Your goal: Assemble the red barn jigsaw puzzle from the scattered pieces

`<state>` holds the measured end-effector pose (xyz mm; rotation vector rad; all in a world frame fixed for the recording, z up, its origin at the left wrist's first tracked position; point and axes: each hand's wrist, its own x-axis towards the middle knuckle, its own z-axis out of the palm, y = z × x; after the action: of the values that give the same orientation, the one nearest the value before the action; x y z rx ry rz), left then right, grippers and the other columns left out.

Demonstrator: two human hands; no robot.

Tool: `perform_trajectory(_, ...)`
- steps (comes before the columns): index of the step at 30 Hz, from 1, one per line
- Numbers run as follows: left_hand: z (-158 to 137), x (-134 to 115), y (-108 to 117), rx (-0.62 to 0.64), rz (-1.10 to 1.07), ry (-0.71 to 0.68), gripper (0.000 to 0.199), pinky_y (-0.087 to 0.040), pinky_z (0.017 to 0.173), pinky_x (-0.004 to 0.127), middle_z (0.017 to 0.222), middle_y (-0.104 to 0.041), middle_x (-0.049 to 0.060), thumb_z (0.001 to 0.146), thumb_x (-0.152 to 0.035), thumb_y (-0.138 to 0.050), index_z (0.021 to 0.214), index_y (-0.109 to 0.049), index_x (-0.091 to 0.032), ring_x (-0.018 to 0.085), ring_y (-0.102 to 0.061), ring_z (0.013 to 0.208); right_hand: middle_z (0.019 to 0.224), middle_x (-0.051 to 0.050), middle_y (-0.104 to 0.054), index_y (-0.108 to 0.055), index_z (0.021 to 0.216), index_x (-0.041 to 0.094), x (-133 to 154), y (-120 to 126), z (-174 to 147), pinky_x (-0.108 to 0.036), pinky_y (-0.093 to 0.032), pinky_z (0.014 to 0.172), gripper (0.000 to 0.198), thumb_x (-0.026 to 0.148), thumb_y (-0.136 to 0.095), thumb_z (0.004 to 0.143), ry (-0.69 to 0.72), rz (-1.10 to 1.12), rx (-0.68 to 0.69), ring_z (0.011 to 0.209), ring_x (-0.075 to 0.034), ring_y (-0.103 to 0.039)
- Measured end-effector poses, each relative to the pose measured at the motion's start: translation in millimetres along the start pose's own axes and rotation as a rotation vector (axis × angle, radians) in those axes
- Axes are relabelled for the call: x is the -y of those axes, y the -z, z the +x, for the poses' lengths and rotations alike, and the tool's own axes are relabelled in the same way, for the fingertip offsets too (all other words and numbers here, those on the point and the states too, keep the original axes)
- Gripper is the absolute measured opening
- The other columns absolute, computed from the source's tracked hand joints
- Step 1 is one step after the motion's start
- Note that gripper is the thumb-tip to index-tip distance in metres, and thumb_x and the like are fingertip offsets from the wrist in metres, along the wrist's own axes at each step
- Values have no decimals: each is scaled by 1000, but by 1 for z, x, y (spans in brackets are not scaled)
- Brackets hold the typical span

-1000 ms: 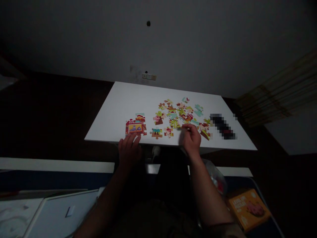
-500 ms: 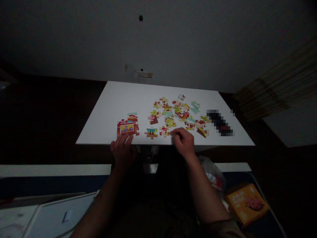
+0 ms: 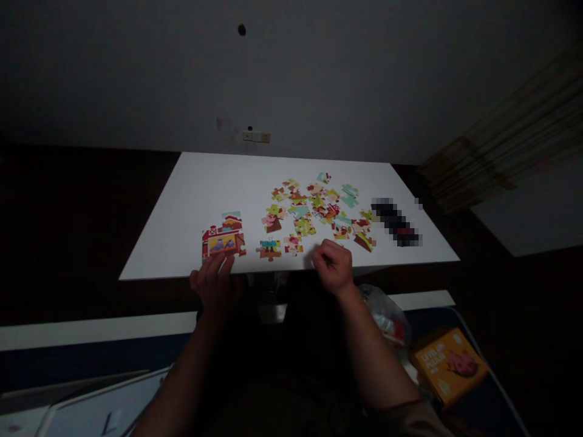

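My left hand (image 3: pixel 213 280) lies at the table's front edge, fingers stretched out, their tips on the lower edge of a joined patch of jigsaw pieces (image 3: pixel 223 241) showing a red barn. My right hand (image 3: pixel 334 264) is curled closed by the front edge; whatever its fingers may hold is hidden. Between the hands lie a jigsaw piece with a teal figure (image 3: pixel 269 249) and another with a pink animal (image 3: pixel 294 244), the second nearer my right hand. Behind them spreads a loose heap of jigsaw pieces (image 3: pixel 305 227), some overlapping.
The white table (image 3: pixel 182 194) stands before a grey wall. A pixelated dark object (image 3: pixel 396 224) lies at its right side. On the seat to my right are a clear plastic bag (image 3: pixel 385 312) and an orange puzzle box (image 3: pixel 449 364). A pale flat panel (image 3: pixel 104 403) lies at left.
The view has shifted slightly. My right hand's fingers have curled in and drawn away from the pink-animal piece. My left hand remains at the barn patch, its fingertips slightly lower on it.
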<state>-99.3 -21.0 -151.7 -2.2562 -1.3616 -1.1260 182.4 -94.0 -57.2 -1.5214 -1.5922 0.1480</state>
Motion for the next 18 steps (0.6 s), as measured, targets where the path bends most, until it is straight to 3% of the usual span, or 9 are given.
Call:
perform_trajectory(3,0,2,-3,-30,11,-32,50,-24,104,51,126,-57,10,79,-33,-65,126,-52,-22,29,-44,122,79,-4,-61,-62,80,25,14,-10,5,-38,-44,73,8,27,-55,83,28,-153,122,80,-21,-55)
perform_trajectory(5,0,2,-4,-36,4,-39,51,-23,104,51,126,-56,10,79,-32,-66,126,-52,-21,29,-44,123,101,-5,-64,-64,99,30,28,-20,8,-43,-44,85,18,26,-55,85,50,-229,206,99,-25,-54)
perform_trajectory(9,-1,2,-7,-69,13,-29,49,-21,105,53,125,-58,9,80,-33,-66,126,-53,-22,30,-45,122,133,2,-53,-54,124,38,50,-40,14,-47,-41,94,40,22,-51,87,126,-275,356,123,-26,-45)
perform_trajectory(13,0,3,-6,-54,25,-38,49,-25,103,52,123,-59,9,79,-32,-65,126,-53,-23,30,-47,120,142,2,-46,-51,129,36,53,-44,19,-47,-39,100,44,19,-51,88,184,-285,437,132,-26,-38)
perform_trajectory(18,0,5,-5,-43,42,-30,50,-29,101,52,122,-60,8,76,-33,-66,124,-54,-26,30,-49,117,140,1,-49,-52,129,35,34,-29,17,-49,-38,105,42,23,-52,89,146,-224,430,133,-26,-39)
